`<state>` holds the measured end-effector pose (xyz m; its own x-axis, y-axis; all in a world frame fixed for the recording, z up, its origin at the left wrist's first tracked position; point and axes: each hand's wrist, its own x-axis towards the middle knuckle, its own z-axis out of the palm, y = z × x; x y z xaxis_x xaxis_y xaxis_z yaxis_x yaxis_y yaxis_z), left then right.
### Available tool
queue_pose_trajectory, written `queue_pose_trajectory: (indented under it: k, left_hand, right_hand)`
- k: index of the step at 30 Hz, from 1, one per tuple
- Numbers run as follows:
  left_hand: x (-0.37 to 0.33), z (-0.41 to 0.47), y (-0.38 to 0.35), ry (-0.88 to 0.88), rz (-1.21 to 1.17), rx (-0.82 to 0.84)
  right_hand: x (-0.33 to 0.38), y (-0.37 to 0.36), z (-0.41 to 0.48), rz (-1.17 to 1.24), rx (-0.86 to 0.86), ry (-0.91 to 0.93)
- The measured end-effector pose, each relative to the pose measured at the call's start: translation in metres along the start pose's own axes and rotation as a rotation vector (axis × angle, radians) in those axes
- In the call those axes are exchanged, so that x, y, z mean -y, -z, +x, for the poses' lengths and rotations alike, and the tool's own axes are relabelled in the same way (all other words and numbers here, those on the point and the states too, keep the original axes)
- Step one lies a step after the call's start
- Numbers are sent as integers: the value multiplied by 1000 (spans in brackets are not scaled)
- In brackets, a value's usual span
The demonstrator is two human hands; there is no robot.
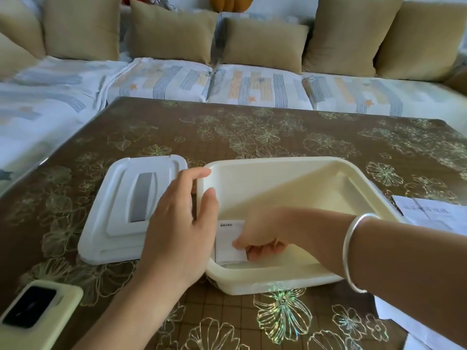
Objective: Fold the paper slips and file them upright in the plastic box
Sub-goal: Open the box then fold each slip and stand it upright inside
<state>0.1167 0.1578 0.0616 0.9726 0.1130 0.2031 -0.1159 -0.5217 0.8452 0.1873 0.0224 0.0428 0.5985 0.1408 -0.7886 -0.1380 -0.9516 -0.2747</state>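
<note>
The right hand (260,238) is pinching a folded paper slip (227,242) upright against the near-left wall of the plastic box (278,161). The left hand (177,223), fingers straight, is bracing that wall. Probably best to let go only once the slip is leaning securely.

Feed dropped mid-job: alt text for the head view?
The right hand pinches a paper slip upright at the left end inside the plastic box, while the left hand touches that end's rim. The lid lies beside it.
</note>
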Motion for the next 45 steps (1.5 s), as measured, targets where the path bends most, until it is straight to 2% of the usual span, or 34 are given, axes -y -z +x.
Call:
queue_pose_trajectory:
  k: [5,13,20,27,31,40,43,45]
  left_hand:
    - [-1,0,1,2,-3,1]
    - [0,1,1,-7,29,1]
    - [0,2,1,6,54,8]
    - [-2,3,2,14,86,23]
    - [-3,3,2,16,91,19]
    - [-5,3,3,6,139,35]
    - [-2,2,4,-38,146,-14]
    - [-4,-1,9,-127,147,-84]
  right_hand:
    - [-1,1,-1,5,-85,48]
    - [3,1,-10,-187,-251,37]
    - [6,6,-1,121,-114,51]
    - [3,8,1,103,-123,30]
    - [2,7,2,179,-107,3]
    - [-1,24,-16,426,-180,60]
    - [-1,32,-29,475,-205,101]
    - [-2,36,-44,458,-305,183]
